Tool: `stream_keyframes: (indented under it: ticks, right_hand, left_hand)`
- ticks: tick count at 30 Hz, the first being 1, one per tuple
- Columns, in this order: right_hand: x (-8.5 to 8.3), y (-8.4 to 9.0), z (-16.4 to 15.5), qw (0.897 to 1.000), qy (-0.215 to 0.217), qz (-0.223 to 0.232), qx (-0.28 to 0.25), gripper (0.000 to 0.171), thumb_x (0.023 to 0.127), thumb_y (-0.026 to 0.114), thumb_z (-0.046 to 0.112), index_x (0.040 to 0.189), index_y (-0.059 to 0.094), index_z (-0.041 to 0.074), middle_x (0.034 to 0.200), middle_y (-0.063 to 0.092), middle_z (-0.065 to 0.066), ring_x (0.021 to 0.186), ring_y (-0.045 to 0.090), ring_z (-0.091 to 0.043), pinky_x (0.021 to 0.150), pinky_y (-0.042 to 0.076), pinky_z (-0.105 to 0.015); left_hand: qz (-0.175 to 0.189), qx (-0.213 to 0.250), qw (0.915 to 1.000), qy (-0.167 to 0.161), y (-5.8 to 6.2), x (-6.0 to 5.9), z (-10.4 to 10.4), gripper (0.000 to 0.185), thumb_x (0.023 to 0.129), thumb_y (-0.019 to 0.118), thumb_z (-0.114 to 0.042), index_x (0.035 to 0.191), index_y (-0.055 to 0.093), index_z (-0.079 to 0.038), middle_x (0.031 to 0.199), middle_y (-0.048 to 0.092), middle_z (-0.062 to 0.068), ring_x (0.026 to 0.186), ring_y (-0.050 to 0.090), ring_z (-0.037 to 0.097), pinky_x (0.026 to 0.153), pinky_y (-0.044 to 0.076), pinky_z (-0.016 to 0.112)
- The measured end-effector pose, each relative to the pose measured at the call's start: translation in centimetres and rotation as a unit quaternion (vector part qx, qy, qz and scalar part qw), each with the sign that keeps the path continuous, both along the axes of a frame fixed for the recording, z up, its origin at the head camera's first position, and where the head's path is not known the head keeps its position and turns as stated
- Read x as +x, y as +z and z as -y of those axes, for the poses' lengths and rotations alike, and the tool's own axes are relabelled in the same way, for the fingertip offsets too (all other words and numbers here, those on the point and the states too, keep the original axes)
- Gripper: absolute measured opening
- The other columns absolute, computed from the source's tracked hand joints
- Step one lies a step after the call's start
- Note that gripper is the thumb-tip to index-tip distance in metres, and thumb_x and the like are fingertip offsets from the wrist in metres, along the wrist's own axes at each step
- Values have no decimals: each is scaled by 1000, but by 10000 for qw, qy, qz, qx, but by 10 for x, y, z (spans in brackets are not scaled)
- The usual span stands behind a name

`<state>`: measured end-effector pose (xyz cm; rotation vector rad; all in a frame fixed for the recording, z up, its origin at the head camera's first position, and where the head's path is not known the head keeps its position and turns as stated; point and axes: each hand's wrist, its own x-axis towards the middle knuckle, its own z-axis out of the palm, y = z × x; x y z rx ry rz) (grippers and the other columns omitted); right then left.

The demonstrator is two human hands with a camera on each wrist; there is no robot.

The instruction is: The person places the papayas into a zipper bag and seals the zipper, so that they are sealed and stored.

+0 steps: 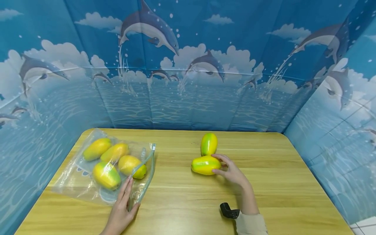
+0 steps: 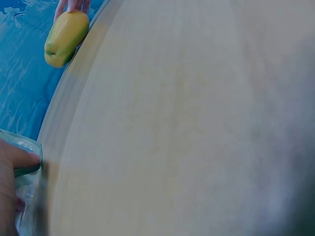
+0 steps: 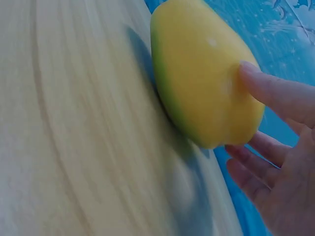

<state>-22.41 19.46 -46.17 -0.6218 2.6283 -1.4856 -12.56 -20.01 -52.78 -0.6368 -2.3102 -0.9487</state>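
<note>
A clear zip bag [image 1: 79, 182] with several yellow-green mangoes [image 1: 106, 176] inside lies on the left of the table, its teal-edged mouth turned to the right. At that mouth my left hand [image 1: 121, 204] holds the bag's edge between thumb and fingers; the left wrist view has the thumb [image 2: 22, 157] against the teal rim. My right hand [image 1: 233, 171] grips one end of a mango [image 1: 205, 165] right of the table's middle, thumb on one side and fingers on the other. Just behind it another mango [image 1: 209, 143] lies on the wood.
A black angled object [image 1: 229, 211] shows beside my right sleeve [image 1: 251, 223]. The wooden table [image 1: 176, 195] is bordered at the back and sides by a blue dolphin-print curtain [image 1: 188, 98].
</note>
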Motion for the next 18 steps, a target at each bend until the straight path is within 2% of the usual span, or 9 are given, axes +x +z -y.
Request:
stream_keyframes:
  ticks: [4,6,9,11,13,18]
  right_hand:
    - [-6,-14,-6,9995,89,257,-158,57,83,65,16,134,42,8,137,39,-19,118,41,-38,95,38,-52]
    - [-7,-18,-7,9987,181,360,-299,58,83,64,17,135,41,9,138,37,-19,119,41,-38,97,37,-51]
    - [-7,-21,-6,9973,231,521,-465,58,84,64,19,136,40,11,140,36,-17,121,40,-37,98,36,-50]
    - [-6,-22,-5,9962,235,619,-562,58,84,63,19,136,39,11,140,35,-17,121,40,-37,98,36,-50]
    - [-6,-23,-4,9951,181,726,-640,58,85,63,20,136,39,13,140,35,-16,121,41,-36,98,37,-49]
    - [-5,-24,-1,9929,37,863,-824,57,85,63,20,136,39,12,139,36,-16,120,41,-37,98,39,-45]
  left_hand:
    - [-25,-1,10000,-20,1,0,0,73,88,48,-40,138,26,9,145,22,21,135,16,9,100,23,7]
    - [-79,6,10000,-26,1,0,0,74,84,56,-33,137,27,9,144,23,22,135,17,9,99,24,7]
    - [-95,-4,10000,3,1,0,0,81,71,68,-15,137,28,9,145,23,21,134,18,9,100,24,8]
    - [-145,-10,9999,24,1,0,0,89,60,72,-2,137,28,9,144,24,21,134,18,9,100,23,9]
    - [-183,-70,9998,90,0,0,0,95,54,73,6,137,29,8,144,25,20,134,18,9,102,21,11]
    - [-275,-123,9994,162,0,-1,-1,103,47,78,10,137,29,8,143,26,21,134,18,8,102,21,10]
